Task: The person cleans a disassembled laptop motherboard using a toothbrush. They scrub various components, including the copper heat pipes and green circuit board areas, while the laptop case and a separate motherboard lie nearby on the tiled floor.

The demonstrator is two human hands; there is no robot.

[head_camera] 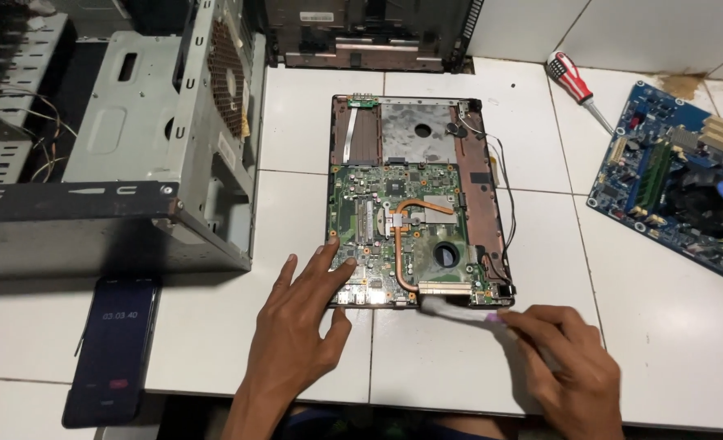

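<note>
An opened laptop base (478,204) lies on the white tiled table, its green mainboard (370,220) with a copper heat pipe (410,213) and a round fan (445,256) exposed. My left hand (300,322) rests flat with spread fingers on the near left corner of the mainboard. My right hand (569,367) grips a white brush (455,310), blurred, whose tip lies at the near edge of the laptop base just below the fan.
An open grey desktop case (158,138) stands at the left. A dark phone (113,346) lies at the near left. A red-handled screwdriver (575,84) and a blue desktop mainboard (683,179) lie at the right. Another dark laptop shell (361,37) sits at the back.
</note>
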